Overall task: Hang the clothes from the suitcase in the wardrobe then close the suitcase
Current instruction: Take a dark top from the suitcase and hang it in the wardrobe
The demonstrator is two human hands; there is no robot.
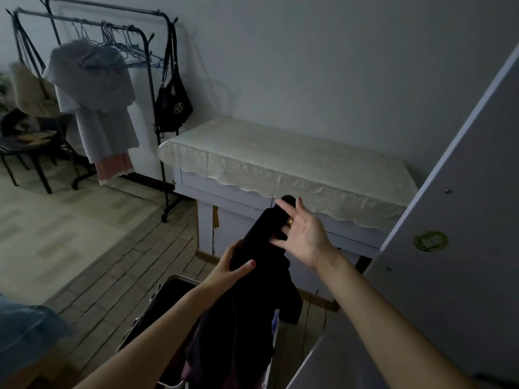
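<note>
A black garment (252, 290) hangs in front of me, held up between both hands. My left hand (231, 266) grips a fold of it from the left, thumb over the cloth. My right hand (302, 233) is raised beside its upper end with straight spread fingers, fingertips touching the cloth. Below, the open dark suitcase (165, 299) lies on the wooden floor, largely hidden by my arms and the garment. A black clothes rack (146, 49) stands at the far left with several empty hangers (123, 51) and a pale grey garment (95, 88) on it.
A grey wardrobe door (455, 226) fills the right side, close to my right arm. A low cabinet under a cream cloth (280, 158) stands against the wall ahead. A black bag (172, 105) hangs on the rack's end. A chair (25, 141) with clothes stands far left.
</note>
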